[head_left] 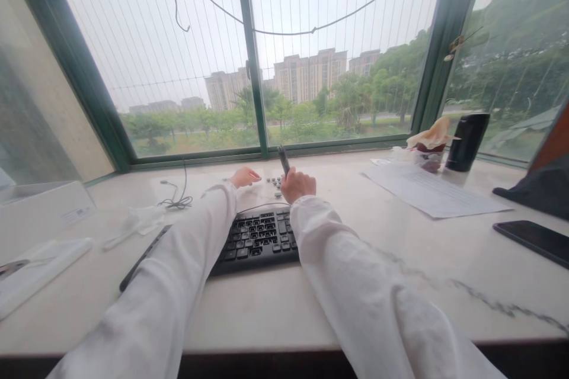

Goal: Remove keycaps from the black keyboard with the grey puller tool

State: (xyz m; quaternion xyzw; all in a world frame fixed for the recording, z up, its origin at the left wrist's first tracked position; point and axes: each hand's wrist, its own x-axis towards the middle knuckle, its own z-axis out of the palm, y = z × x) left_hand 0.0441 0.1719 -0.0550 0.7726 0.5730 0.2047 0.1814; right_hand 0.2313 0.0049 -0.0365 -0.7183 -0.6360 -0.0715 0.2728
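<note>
A black keyboard (pixel 260 237) lies partly under my forearms. Many of its keycaps are off, baring the switch sockets. Just beyond its back edge, several loose dark keycaps (pixel 276 182) are on the white surface. My right hand (pixel 299 185) is closed around a black stick-like tool (pixel 283 159), held upright beside the keycaps; its lower end is hidden by the hand. My left hand (pixel 244 177) is to the left of the keycaps, fingers stretched toward them. Nothing can be made out in its grasp.
A white box (pixel 44 207), crumpled plastic (pixel 137 225) and a coiled cable (pixel 178 201) lie to the left. On the right are paper sheets (pixel 431 189), a black tumbler (pixel 467 142), a phone (pixel 536 240) and dark cloth (pixel 544 189). A green-framed window (pixel 262 100) stands behind.
</note>
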